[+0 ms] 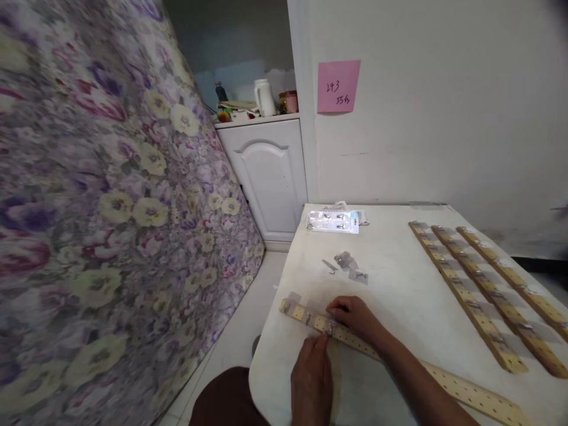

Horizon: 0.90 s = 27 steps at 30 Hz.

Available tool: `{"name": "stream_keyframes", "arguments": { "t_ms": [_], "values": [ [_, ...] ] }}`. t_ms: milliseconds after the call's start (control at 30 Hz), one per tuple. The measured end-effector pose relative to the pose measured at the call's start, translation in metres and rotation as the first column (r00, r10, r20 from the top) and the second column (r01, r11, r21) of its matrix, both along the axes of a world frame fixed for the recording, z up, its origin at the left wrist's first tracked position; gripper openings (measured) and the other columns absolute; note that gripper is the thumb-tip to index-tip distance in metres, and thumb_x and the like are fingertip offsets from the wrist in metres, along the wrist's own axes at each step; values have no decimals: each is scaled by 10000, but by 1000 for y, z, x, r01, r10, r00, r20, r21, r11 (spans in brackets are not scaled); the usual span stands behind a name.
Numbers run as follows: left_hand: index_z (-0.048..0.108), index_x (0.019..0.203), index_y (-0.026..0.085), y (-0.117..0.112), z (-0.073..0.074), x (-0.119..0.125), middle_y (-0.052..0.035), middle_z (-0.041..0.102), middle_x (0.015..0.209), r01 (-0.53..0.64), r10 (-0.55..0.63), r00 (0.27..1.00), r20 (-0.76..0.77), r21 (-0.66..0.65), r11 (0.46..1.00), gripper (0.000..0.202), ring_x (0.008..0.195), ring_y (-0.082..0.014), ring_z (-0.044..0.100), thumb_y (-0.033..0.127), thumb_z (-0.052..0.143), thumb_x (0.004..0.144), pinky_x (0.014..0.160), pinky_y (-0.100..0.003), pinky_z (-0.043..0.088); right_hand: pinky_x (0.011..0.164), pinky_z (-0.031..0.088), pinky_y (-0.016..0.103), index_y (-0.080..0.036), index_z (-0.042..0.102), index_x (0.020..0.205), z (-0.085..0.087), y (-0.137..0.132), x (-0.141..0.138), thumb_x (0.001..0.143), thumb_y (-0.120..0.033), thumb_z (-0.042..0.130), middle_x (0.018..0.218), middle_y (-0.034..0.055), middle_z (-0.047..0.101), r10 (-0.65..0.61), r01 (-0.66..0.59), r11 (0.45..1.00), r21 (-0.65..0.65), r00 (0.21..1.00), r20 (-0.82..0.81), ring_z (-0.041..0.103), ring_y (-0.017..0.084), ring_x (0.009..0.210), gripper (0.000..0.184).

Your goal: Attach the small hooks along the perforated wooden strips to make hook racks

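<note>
A pale wooden strip with rows of holes point(464, 387) lies slantwise across the table, and several clear plastic pieces with small metal parts sit along its far-left end. My left hand point(312, 376) is closed at the strip's near edge, fingertips against one clear plastic piece point(329, 326); what they pinch is too small to tell. Just beyond the strip, my right hand point(355, 315) is closed with thumb and fingers together, its forearm crossing over the strip. Anything in those fingers is hidden. Past it lie a small metal hook point(332, 272) and small clear packets point(345, 260).
Three similar strips point(465, 296) with clear pieces lie along the table's right side. A clear blister pack point(332, 221) rests at the back edge of the white table point(394, 260). A floral curtain point(133, 207) hangs at left, and a wall stands behind.
</note>
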<state>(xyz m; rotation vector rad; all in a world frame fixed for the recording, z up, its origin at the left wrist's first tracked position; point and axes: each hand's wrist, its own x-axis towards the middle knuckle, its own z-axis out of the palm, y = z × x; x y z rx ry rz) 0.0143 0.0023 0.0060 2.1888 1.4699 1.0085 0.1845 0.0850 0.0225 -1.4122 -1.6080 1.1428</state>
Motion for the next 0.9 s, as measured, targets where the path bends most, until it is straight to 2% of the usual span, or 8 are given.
{"name": "stream_keyframes", "arguments": {
  "t_ms": [233,467,600,733,900],
  "values": [
    [555,1219,213,-1,2,0,-90,628,1008,-17,16,999,-37,-3,1000,387,944,-181,616,132,378,884,832,-305,527,633,442,263,-156,705,753,-2,1,1,749,-253,549,711,35,701,12,-12,1000,6,1000,5,604,171,661,184],
    [564,1201,205,0,-3,0,-92,629,983,-21,23,998,-61,41,999,369,916,-188,624,131,384,887,799,-306,536,629,436,262,-166,702,793,2,-3,1,756,-269,565,740,36,701,19,-19,999,33,1000,-2,611,178,692,176],
    [565,1187,187,0,-2,0,-98,623,989,-4,7,998,-57,48,999,361,926,-186,620,114,376,888,805,-306,535,580,412,247,-157,695,813,0,-4,2,721,-277,617,701,26,677,19,-19,1000,-7,1000,-13,584,161,648,170],
    [563,1179,175,0,-2,1,-93,618,970,8,-6,999,-46,50,999,351,904,-179,618,113,382,885,789,-303,539,596,411,244,-154,694,855,-2,-4,3,654,-242,675,700,15,660,20,-20,1000,-14,1000,0,572,155,658,220],
    [558,1186,174,0,-2,1,-89,616,958,4,0,998,-61,59,998,360,894,-175,619,103,375,884,785,-309,541,610,420,248,-155,695,864,-3,-5,3,659,-244,664,720,22,660,10,-10,1000,-1,1000,23,578,162,677,226]
  ]
}}
